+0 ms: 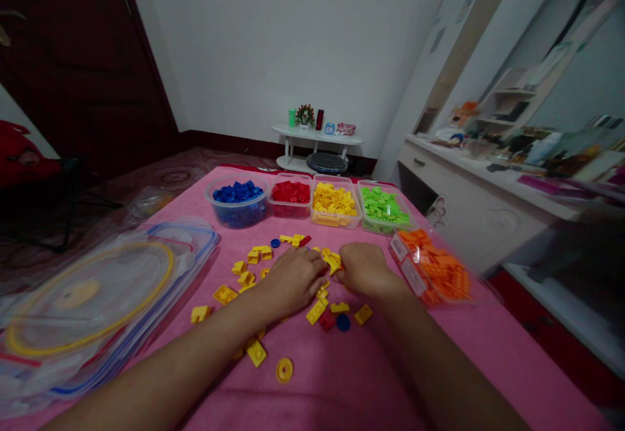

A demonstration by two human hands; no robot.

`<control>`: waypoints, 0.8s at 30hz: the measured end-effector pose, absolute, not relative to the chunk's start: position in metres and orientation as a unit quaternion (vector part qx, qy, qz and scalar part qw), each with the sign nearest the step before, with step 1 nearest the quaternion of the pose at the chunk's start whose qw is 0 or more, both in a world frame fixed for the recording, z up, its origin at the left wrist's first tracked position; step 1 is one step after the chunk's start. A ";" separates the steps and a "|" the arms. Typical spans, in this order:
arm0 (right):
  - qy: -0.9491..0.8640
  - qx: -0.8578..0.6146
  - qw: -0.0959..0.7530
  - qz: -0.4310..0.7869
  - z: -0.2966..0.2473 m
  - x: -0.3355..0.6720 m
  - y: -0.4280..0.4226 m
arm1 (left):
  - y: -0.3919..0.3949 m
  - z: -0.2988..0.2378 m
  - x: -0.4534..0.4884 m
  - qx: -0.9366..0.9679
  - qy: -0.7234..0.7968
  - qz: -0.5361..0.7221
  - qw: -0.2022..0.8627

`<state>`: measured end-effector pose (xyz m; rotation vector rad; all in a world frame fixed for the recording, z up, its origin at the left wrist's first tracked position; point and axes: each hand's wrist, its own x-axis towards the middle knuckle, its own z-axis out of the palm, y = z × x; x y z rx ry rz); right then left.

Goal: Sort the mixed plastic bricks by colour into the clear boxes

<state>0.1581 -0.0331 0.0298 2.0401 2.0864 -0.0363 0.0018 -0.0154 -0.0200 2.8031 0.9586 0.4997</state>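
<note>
My left hand (pixel 299 277) is over the middle of the pink table, its fingers curled down and their tips partly hidden. Close on its right, my right hand (pixel 362 267) is closed, with its fingertips at a yellow toy brick piece (pixel 333 262) between the two hands. Loose yellow bricks (pixel 316 312) lie just below the hands. A red brick (pixel 327 320) and a blue disc (pixel 342 322) are beside them. More yellow bricks (pixel 225 295) are scattered to the left, and a yellow ring-shaped wheel (pixel 284 370) lies nearer me.
Along the far edge stand clear tubs of blue (pixel 237 215), red (pixel 290 209), yellow (pixel 336 221) and green bricks (pixel 385 227). A container of orange bricks (pixel 409 268) is at right. Stacked clear lids (pixel 112 301) cover the left side.
</note>
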 end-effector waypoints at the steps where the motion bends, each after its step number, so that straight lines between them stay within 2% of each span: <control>1: 0.709 0.696 0.112 -0.005 0.029 0.157 -0.033 | -0.015 -0.020 0.003 0.925 0.330 0.172 0.080; 7: 0.707 0.700 0.088 -0.041 0.037 0.179 -0.028 | -0.008 -0.025 0.000 0.879 0.399 0.197 0.173; 9: 0.709 0.703 0.025 -0.053 0.037 0.191 -0.023 | -0.006 -0.027 -0.001 0.867 0.407 0.212 0.192; 12: 0.703 0.693 -0.142 -0.078 0.033 0.197 -0.014 | -0.003 -0.026 -0.003 0.850 0.413 0.242 0.218; 15: 0.661 0.624 -0.329 -0.256 0.025 0.186 -0.011 | 0.002 -0.015 -0.007 0.816 0.414 0.311 0.258; 18: 0.533 0.518 -0.439 -0.505 0.016 0.165 -0.014 | 0.006 0.002 -0.012 0.777 0.403 0.398 0.275; 21: 0.383 0.402 -0.461 -0.693 0.009 0.144 -0.020 | 0.003 0.017 -0.014 0.773 0.376 0.441 0.258; 24: 0.272 0.321 -0.444 -0.791 0.007 0.132 -0.022 | -0.005 0.024 -0.012 0.804 0.336 0.432 0.233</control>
